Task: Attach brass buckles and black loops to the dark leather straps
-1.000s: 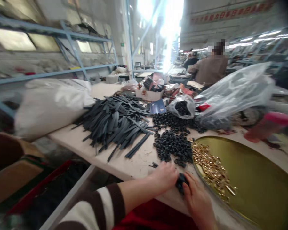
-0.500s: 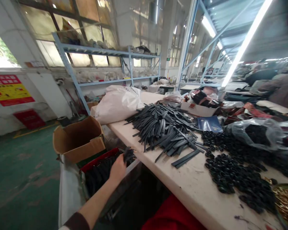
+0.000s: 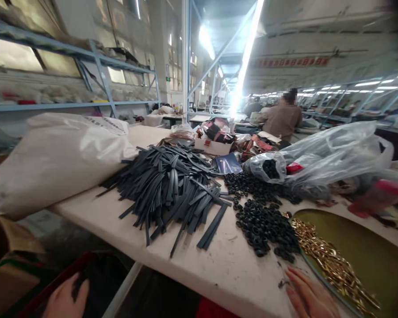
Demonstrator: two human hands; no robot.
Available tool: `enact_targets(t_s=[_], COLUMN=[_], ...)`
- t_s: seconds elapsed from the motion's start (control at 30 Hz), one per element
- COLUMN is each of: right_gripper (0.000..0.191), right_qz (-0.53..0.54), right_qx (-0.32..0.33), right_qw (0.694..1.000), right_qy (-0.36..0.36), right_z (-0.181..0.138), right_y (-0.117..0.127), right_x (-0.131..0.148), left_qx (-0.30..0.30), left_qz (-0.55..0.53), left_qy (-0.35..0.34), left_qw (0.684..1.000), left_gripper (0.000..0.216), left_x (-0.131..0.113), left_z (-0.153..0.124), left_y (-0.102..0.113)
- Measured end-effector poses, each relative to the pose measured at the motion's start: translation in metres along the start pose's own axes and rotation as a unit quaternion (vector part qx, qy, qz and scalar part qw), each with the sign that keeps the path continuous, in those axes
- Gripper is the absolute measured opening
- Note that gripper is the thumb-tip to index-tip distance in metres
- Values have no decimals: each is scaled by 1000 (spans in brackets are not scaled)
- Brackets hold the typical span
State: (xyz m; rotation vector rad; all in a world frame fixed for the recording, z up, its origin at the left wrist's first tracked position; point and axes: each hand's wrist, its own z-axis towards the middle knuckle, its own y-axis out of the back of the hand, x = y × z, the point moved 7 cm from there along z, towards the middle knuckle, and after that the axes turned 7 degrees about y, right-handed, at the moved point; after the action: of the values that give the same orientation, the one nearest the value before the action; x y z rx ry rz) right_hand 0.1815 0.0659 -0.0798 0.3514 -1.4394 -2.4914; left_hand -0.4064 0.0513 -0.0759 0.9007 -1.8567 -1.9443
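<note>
My left hand (image 3: 66, 300) is low at the bottom left, over a red crate (image 3: 58, 282) of dark pieces beside the table; its fingers are curled but what they hold is hidden. My right hand (image 3: 310, 296) lies flat and open on the table's near edge, next to the gold tray (image 3: 378, 256) with several gold buckles (image 3: 331, 260). A heap of black rings (image 3: 263, 223) lies just beyond it. A pile of dark straps (image 3: 172, 187) covers the middle of the table (image 3: 219, 265).
A big white sack (image 3: 56, 154) lies at the table's left end. Clear plastic bags (image 3: 331, 154) with black parts sit at the right, boxes and clutter behind. A person sits at the far table, back turned. A cardboard box (image 3: 6, 260) stands at the left, blue shelving behind.
My view swung back from the floor side toward the table. My left hand, which held a black bundle over the crate, is now lower in it. My right hand came into view, flat.
</note>
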Motion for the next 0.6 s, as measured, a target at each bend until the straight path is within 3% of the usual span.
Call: enact_targets(t_s=[0.03,0.1,0.2,0.3,0.37,0.43,0.6], right_gripper=[42,41,40,39,39,38,34], right_qz=[-4,-8,-13,-13,-6,7,57], right_qx=[5,16,20,17,16,10,-3], right_qw=[1000,1000,1000,999,999,999,992], right_qy=[-2,-2,-8,-24,-37,-52,-110], right_z=[0,0,-1,0,2,4,7], right_y=[-1,-3,-4,-2,0,2,10], right_x=[0,-1,-2,-2,0,1,2], left_qx=[-53,-60,75,128,124,128,141], left_qz=[-44,-108,-97,-15,3,23,21], left_qy=[-45,-174,-378,-426,-413,-391,-365], left_qw=[997,977,917,895,902,911,920], left_gripper=[36,32,27,25,23,22,27], left_x=[-27,-104,-239,-336,-376,-400,-414], left_z=[-5,-28,-76,-94,-87,-76,-66], left_y=[9,18,13,-1,-11,-25,-38])
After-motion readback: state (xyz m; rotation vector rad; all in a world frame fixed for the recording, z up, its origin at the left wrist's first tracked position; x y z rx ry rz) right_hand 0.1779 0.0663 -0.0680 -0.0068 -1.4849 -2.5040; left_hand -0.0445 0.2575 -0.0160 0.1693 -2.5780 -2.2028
